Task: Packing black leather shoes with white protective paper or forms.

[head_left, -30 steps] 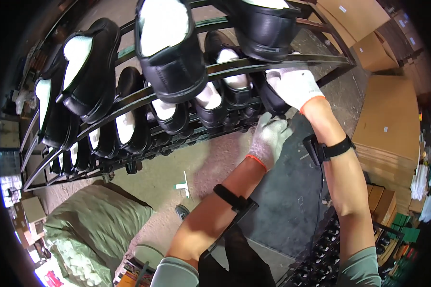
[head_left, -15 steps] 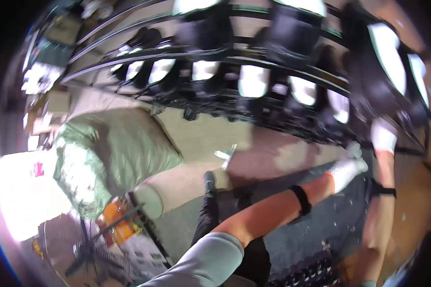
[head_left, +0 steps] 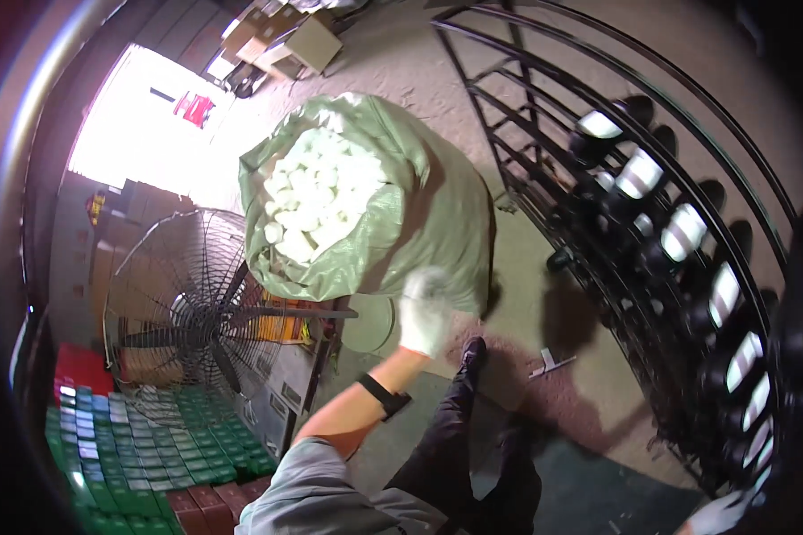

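My left hand (head_left: 424,314), in a white glove, is reaching out beside the lower right side of a big green woven sack (head_left: 451,205). Motion smears its fingers, so its grip is unclear. Through the sack's mouth shows a heap of small white rounded pieces (head_left: 317,192). My right hand (head_left: 718,514), also white-gloved, is at the lower right edge next to a black metal rack (head_left: 562,227); its fingers are hard to make out. On the rack sit several black shoe-like items (head_left: 678,241) with white oval faces.
A large black fan (head_left: 207,325) stands at the left. Below it are stacked green boxes (head_left: 178,446) and a few dark red ones (head_left: 210,508). Cardboard boxes (head_left: 268,36) lie at the back. A small pale object (head_left: 549,363) is on the floor past my foot.
My view has swung left, bringing the sack to the centre and the rack to the right. My left hand has left the rack for the sack's side; my right stays near the rack.
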The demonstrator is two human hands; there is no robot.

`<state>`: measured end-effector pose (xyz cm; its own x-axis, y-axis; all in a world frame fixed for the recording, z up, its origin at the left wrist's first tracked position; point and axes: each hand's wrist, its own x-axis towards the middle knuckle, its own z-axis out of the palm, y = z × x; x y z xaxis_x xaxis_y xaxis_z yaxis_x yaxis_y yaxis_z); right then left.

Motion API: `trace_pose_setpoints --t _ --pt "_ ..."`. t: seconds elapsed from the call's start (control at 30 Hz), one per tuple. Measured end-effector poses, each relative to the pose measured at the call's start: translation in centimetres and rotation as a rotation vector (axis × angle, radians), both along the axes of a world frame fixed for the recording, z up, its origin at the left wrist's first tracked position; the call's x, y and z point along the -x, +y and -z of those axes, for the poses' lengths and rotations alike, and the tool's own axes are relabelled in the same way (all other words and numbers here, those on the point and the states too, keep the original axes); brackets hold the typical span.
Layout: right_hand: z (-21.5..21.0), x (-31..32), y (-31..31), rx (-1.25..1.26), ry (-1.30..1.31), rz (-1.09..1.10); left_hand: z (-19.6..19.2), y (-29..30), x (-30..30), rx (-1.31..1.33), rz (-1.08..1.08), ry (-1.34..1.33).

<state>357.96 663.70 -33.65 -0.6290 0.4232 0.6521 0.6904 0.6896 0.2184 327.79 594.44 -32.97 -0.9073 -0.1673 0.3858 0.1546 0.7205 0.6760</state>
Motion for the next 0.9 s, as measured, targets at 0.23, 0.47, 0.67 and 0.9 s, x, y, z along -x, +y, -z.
trace_pose_setpoints --t 0.23,0.47,0.67,0.9 --pt "1.1 24.9 -45.7 1.286 -0.059 -0.914 4.9 -30.9 19.4 0.319 -0.508 -0.226" --pt "-0.7 53.8 -82.3 0.863 -0.396 -1.755 8.4 -40.2 26.6 0.406 -0.337 -0.430" --pt "9.1 57.9 -91.0 0.795 -0.918 -1.347 5.0 -39.6 27.9 0.343 -0.369 -0.642" --pt "6.6 53.0 -87.8 0.914 -0.931 -1.531 9.3 -44.6 33.9 0.198 -0.511 -0.527"
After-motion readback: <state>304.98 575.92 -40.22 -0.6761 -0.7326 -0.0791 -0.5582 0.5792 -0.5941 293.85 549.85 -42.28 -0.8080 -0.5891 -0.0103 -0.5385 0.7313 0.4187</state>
